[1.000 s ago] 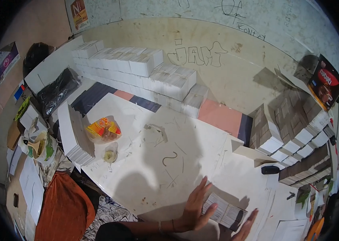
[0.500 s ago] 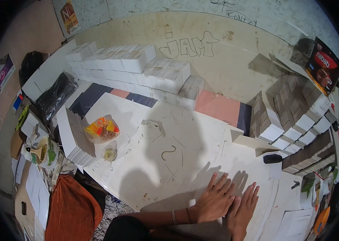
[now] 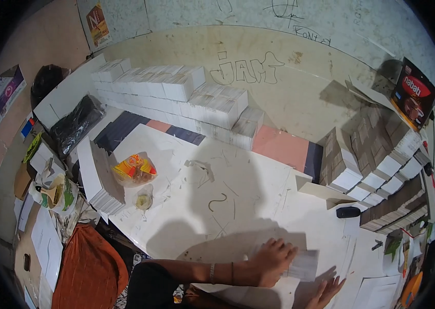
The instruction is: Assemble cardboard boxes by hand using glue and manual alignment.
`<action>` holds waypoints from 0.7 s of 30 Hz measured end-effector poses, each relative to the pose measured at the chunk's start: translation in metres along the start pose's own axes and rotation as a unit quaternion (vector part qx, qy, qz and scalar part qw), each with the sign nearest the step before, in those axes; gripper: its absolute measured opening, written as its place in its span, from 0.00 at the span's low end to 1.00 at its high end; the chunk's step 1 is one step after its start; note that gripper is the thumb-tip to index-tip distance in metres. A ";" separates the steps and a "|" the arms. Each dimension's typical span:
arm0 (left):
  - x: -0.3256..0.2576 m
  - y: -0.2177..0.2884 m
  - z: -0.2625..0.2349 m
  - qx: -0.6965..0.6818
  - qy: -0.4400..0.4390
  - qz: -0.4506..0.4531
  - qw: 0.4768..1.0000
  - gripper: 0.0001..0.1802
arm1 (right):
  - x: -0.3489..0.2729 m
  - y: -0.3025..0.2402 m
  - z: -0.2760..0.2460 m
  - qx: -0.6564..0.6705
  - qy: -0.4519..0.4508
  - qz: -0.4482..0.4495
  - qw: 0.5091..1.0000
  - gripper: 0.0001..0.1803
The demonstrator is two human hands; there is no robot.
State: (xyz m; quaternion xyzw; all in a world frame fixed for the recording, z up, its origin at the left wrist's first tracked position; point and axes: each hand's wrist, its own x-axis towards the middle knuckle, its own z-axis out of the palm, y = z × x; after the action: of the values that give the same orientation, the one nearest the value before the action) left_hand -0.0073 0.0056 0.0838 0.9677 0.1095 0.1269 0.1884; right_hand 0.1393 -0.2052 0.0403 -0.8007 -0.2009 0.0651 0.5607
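l fingers (image 3: 284,251) flat, pressing white paper sheet (image 3: 304,265) at near edge of white table (image 3: 238,206), holding nothing; r hand (image 3: 325,292) open, splayed just below sheet, not touching; risk: w/ only l pinning, sheet may skew or slide off edge.

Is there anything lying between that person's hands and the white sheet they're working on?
Nothing visible does. The left hand already lies flat on the white sheet, pressing its left part against the table. The right hand is open just below the sheet, with only bare tabletop between them.
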 end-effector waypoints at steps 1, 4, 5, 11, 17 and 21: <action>0.001 -0.003 -0.015 0.001 -0.001 0.002 1.000 0.45 | -0.006 0.006 -0.003 0.001 0.002 0.001 1.000 0.46; 0.015 -0.028 -0.086 0.022 0.065 -0.112 0.991 0.46 | -0.024 0.025 -0.009 -0.100 0.020 -0.038 0.994 0.50; 0.027 -0.042 -0.110 0.008 0.087 -0.154 0.984 0.42 | -0.028 0.031 -0.009 -0.168 0.003 -0.074 0.983 0.52; 0.091 -0.180 -0.229 0.279 0.246 -0.319 0.872 0.46 | -0.021 0.029 0.010 -0.226 -0.065 -0.058 0.970 0.53; 0.119 -0.278 -0.311 0.219 0.192 -0.499 0.816 0.30 | -0.026 0.014 0.016 -0.230 -0.072 -0.059 0.969 0.48; 0.133 -0.305 -0.321 0.221 0.171 -0.553 0.785 0.30 | -0.022 0.012 0.013 -0.315 -0.097 -0.050 0.943 0.46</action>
State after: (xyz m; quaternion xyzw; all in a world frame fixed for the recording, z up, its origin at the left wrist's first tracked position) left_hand -0.0242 0.4245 0.2788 0.7192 0.6811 0.1365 -0.0149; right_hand 0.1179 -0.2063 0.0223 -0.9151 -0.3042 0.0474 0.2604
